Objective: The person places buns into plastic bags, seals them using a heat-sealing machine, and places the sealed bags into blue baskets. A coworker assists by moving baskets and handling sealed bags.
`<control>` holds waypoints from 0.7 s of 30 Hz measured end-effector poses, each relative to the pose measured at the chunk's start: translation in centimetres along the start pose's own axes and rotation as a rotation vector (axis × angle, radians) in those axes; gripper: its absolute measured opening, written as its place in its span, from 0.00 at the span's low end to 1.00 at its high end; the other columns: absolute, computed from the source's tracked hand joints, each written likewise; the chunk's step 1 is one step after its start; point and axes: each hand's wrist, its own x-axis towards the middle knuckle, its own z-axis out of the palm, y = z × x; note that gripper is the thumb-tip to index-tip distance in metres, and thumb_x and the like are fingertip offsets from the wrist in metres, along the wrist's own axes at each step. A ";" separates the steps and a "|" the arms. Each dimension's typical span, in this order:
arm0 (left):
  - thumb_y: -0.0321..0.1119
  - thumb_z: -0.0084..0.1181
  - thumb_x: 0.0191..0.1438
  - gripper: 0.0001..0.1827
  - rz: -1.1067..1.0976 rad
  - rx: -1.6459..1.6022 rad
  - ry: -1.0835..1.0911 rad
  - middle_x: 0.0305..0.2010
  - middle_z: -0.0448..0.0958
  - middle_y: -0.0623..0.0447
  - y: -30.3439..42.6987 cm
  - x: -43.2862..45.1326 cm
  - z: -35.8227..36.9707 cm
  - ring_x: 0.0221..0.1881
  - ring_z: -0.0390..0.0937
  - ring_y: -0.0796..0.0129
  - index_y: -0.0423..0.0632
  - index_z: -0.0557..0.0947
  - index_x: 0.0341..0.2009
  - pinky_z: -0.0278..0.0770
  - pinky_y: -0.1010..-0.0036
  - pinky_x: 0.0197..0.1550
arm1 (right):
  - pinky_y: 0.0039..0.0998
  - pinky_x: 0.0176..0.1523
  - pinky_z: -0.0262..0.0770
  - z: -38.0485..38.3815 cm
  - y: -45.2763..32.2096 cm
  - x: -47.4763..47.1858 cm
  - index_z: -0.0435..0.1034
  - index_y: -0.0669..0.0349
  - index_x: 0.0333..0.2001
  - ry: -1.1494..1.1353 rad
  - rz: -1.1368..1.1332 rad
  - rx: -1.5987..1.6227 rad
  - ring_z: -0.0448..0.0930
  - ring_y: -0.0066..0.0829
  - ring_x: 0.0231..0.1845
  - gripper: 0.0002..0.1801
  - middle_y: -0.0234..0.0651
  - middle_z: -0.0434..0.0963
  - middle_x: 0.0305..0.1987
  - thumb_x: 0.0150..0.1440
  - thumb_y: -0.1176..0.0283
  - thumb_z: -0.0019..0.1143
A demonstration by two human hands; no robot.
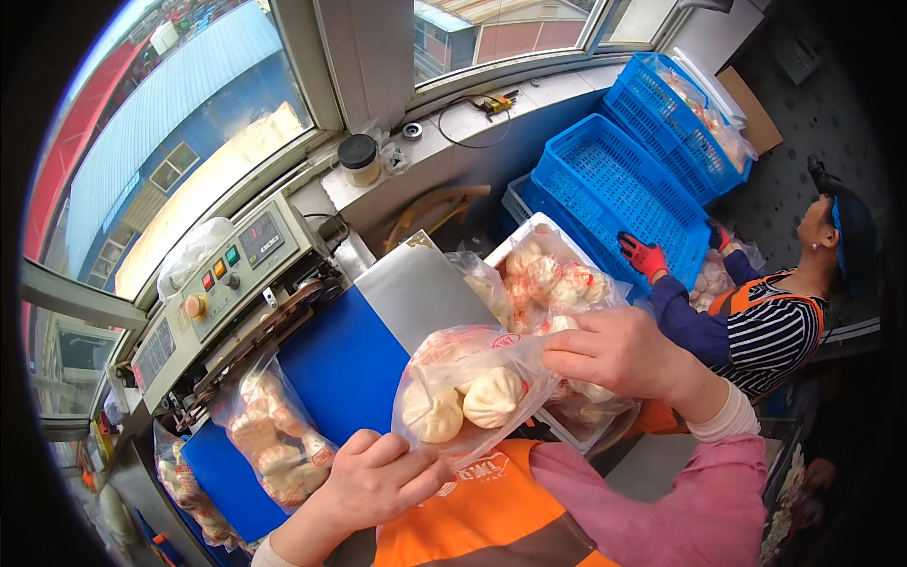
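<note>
A clear plastic bag of steamed buns (464, 407) hangs in front of me, its open edge towards my body. My left hand (382, 478) pinches one corner of that edge, while my right hand (615, 353) grips the opposite corner. Pale pleated buns show through the film, which bears red print. To the left, another bag of buns (276, 432) lies on the blue conveyor belt (347, 354) against the band sealer (227, 262). A further bag (191, 489) rests farther down the belt.
A white foam box (506, 244) filled with bagged buns stands ahead right. Beyond it are blue plastic crates (609, 177), where a co-worker (772, 319) in red gloves has hands on one. A steel plate (429, 276) adjoins the belt. A black-lidded jar (359, 159) sits on the sill.
</note>
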 end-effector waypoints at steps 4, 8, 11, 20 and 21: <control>0.39 0.61 0.42 0.11 -0.160 0.163 -0.269 0.37 0.77 0.67 -0.8 -1.3 -4.7 0.33 0.65 0.74 0.56 0.78 0.33 0.59 0.78 0.33 | 0.21 0.24 0.68 -2.5 -2.1 0.0 0.69 0.53 0.26 -0.106 -0.116 -0.056 0.72 0.20 0.24 0.07 0.21 0.77 0.34 0.40 0.70 0.59; 0.38 0.59 0.42 0.11 -0.047 0.181 -0.297 0.45 0.77 0.65 -0.6 -2.4 -5.9 0.35 0.65 0.74 0.55 0.79 0.34 0.60 0.79 0.35 | 0.20 0.22 0.66 -2.0 -3.4 0.3 0.68 0.52 0.24 -0.170 -0.135 0.075 0.70 0.18 0.24 0.07 0.18 0.74 0.31 0.38 0.72 0.57; 0.37 0.57 0.43 0.10 0.031 0.119 -0.356 0.49 0.76 0.65 -1.4 -3.3 -4.9 0.37 0.66 0.75 0.54 0.79 0.34 0.60 0.80 0.35 | 0.20 0.21 0.66 -1.0 -3.8 0.4 0.67 0.52 0.24 -0.238 -0.143 0.139 0.69 0.18 0.24 0.07 0.19 0.73 0.29 0.39 0.72 0.57; 0.35 0.58 0.40 0.05 0.161 0.138 -0.219 0.40 0.72 0.67 -1.4 -4.4 -4.4 0.37 0.64 0.77 0.58 0.77 0.26 0.59 0.80 0.36 | 0.22 0.23 0.67 -0.7 -3.5 0.1 0.67 0.53 0.24 -0.305 -0.071 0.181 0.70 0.20 0.24 0.09 0.19 0.72 0.27 0.42 0.68 0.63; 0.35 0.57 0.41 0.05 0.130 0.085 -0.262 0.41 0.73 0.67 -2.2 -4.0 -4.5 0.37 0.65 0.77 0.58 0.77 0.27 0.59 0.80 0.37 | 0.22 0.23 0.67 -0.6 -3.5 0.2 0.68 0.52 0.24 -0.305 -0.080 0.182 0.70 0.20 0.24 0.09 0.19 0.72 0.27 0.42 0.68 0.63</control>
